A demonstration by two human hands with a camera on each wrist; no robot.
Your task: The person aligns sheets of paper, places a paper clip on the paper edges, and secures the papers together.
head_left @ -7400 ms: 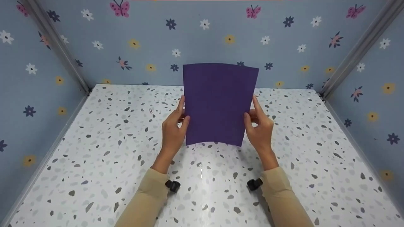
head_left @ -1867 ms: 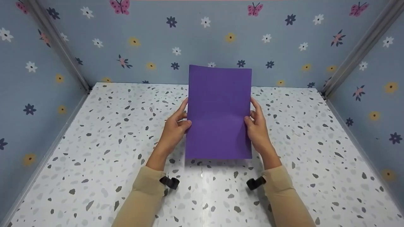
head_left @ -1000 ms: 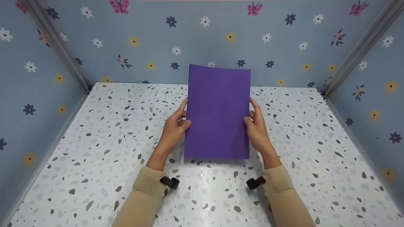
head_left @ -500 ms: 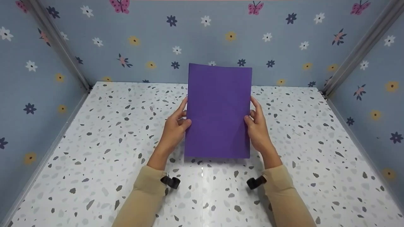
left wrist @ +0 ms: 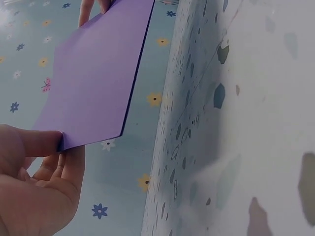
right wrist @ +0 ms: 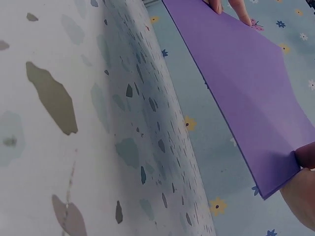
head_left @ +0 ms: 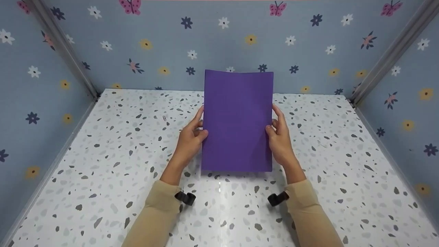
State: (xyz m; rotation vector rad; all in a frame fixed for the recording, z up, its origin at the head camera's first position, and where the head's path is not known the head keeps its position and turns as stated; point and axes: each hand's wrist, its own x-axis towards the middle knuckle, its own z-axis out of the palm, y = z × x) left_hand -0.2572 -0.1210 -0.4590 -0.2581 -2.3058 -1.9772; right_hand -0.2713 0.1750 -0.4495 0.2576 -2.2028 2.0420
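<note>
A plain purple sheet (head_left: pixel 237 120) is held up above the speckled table, its long sides running away from me. It is thin and slightly bowed; whether it is card or craft foam I cannot tell. My left hand (head_left: pixel 188 139) pinches the left edge, thumb on the near face and fingers behind. On the opposite edge, my right hand (head_left: pixel 279 140) holds it the same way. In the left wrist view, the thumb and fingers of the left hand (left wrist: pixel 47 172) grip the sheet's edge. The right wrist view shows the right hand (right wrist: pixel 300 191) only partly, pinching near a corner.
A small paper clip (head_left: pixel 164 118) lies on the speckled white table (head_left: pixel 113 164), left of the sheet. Flower-patterned blue panels (head_left: pixel 164 44) stand at the back and both sides. Black wrist cameras (head_left: pixel 185 198) sit at both sleeve cuffs.
Since the earliest frame the sheet has tilted, its lower edge coming nearer and its face looking brighter. Over the last second it flexes slightly along the top; both hands keep their hold.
</note>
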